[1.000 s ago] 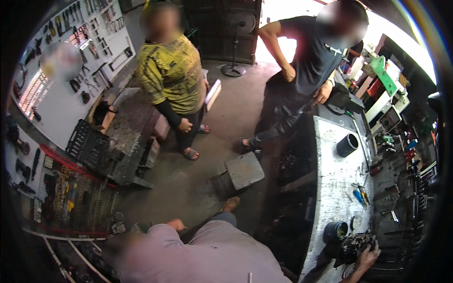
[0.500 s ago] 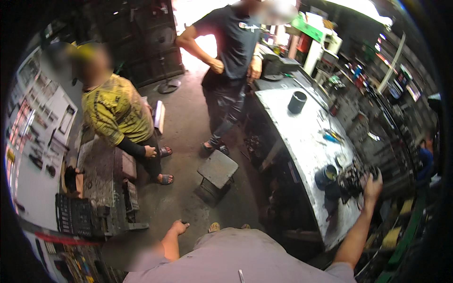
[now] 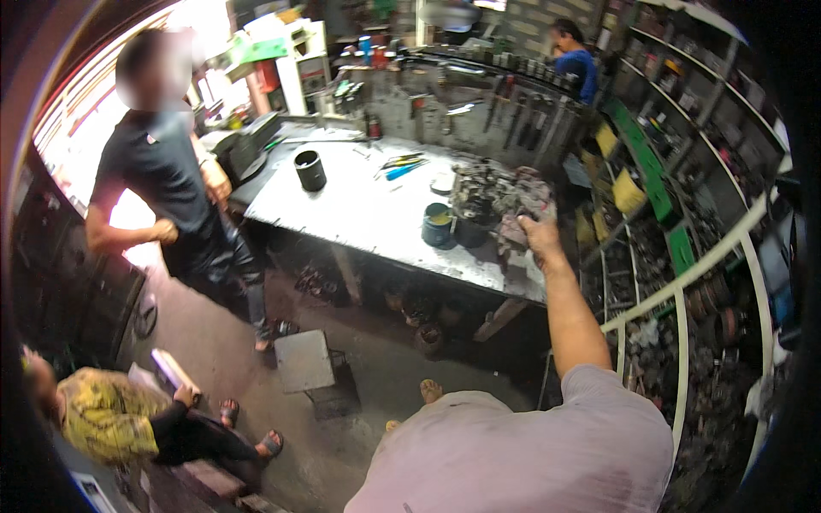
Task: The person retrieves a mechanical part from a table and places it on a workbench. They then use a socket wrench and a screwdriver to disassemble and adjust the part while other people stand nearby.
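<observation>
My right hand [image 3: 540, 238] reaches out to the right end of the metal-topped workbench [image 3: 359, 218]. Its fingers are closed on a crumpled, stained greyish-pink rag [image 3: 532, 198]. Right beside the rag lies a cluster of dark, greasy metal parts [image 3: 479, 192], whose kinds I cannot make out. A dark blue can [image 3: 437, 225] with something yellowish inside stands just left of these parts. My left hand is out of view.
A dark cylinder sleeve [image 3: 310, 171] and several hand tools [image 3: 402, 165] lie further left on the bench. One person [image 3: 158, 184] stands at its left end, another [image 3: 107, 415] at lower left. A stool [image 3: 305, 362] stands on the floor. Shelves [image 3: 676, 179] line the right.
The view has swung to the right, bringing the shelves and a person in blue into sight. My left hand has left the picture. My right hand now has the rag in its fingers.
</observation>
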A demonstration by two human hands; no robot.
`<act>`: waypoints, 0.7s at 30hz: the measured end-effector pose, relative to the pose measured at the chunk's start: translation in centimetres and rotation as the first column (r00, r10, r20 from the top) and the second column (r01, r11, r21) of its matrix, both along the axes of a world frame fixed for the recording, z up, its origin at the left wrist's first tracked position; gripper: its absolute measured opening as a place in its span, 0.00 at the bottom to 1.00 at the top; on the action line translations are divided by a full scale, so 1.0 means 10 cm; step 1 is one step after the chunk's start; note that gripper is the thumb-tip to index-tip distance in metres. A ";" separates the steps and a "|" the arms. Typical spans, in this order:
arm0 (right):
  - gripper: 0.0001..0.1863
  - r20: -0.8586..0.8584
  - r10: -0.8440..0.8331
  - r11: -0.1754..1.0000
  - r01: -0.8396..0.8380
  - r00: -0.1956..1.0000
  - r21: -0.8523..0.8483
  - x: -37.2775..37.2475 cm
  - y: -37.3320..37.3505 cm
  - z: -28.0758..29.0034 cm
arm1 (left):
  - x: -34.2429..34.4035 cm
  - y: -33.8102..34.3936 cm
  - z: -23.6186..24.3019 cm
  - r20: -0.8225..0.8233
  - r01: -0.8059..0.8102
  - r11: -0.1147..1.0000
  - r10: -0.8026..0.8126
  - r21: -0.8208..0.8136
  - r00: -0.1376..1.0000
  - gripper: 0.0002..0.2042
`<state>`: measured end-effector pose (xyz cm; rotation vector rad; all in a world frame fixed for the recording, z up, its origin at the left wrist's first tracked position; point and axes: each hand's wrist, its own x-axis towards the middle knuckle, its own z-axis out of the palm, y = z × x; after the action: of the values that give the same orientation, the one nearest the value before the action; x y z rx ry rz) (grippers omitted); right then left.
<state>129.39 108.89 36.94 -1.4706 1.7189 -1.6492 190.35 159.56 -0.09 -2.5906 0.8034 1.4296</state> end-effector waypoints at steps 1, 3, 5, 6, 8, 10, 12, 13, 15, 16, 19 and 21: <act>0.20 0.296 0.017 0.993 -0.051 0.955 0.106 0.03 0.15 0.03 | 0.04 -0.04 -0.05 -0.008 0.031 0.999 -0.031 0.008 1.000 0.25; 0.19 0.620 0.103 0.975 -0.202 0.778 0.092 0.14 0.40 0.15 | 0.16 -0.14 -0.09 -0.027 0.075 0.997 -0.074 0.013 0.997 0.25; 0.19 0.674 0.050 0.974 -0.186 0.737 0.131 0.17 0.61 0.27 | 0.26 -0.29 -0.03 -0.036 0.104 0.995 -0.103 0.002 0.994 0.25; 0.18 0.692 0.018 0.975 -0.167 0.722 0.149 0.16 0.68 0.34 | 0.29 -0.39 0.05 -0.042 0.115 0.993 -0.116 -0.010 0.992 0.25; 0.18 0.704 0.098 0.976 -0.206 0.704 0.070 0.13 0.77 0.44 | 0.34 -0.68 0.32 -0.061 0.132 0.989 -0.136 -0.068 0.989 0.26; 0.17 0.671 0.173 0.969 -0.247 0.721 0.016 0.22 0.75 0.47 | 0.32 -1.10 0.74 -0.093 0.103 0.977 -0.122 -0.185 0.988 0.26; 0.18 0.671 0.441 0.839 -0.538 0.595 -0.074 0.42 0.70 0.47 | 0.05 -1.75 1.21 -0.185 0.004 0.931 -0.077 -0.364 0.980 0.24; 0.18 0.687 0.434 0.815 -0.578 0.583 -0.025 0.62 0.66 0.43 | -0.13 -2.12 1.47 -0.250 -0.050 0.885 -0.076 -0.463 0.965 0.22; 0.20 0.644 0.548 0.703 -0.711 0.534 -0.009 1.12 0.52 0.36 | -0.68 -2.87 1.96 -0.421 -0.210 0.771 -0.083 -0.601 0.903 0.24; 0.21 0.559 0.628 0.655 -0.755 0.541 -0.004 1.39 0.47 0.31 | -0.91 -3.16 2.22 -0.732 -0.481 0.728 -0.041 -0.488 0.681 0.28; 0.22 0.614 0.670 0.442 -0.888 0.418 0.123 2.06 0.22 0.19 | -1.79 -3.68 2.74 -0.955 -0.834 0.548 -0.276 -0.063 -0.109 0.28; 0.28 0.278 0.785 0.477 -0.826 0.554 0.300 2.25 0.07 0.14 | -2.12 -3.96 2.91 -0.919 -0.861 0.508 -0.329 0.022 -0.217 0.28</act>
<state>151.91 109.56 38.31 -1.5684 0.9097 -0.7599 169.17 120.00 29.04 -0.8974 0.6268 4.4198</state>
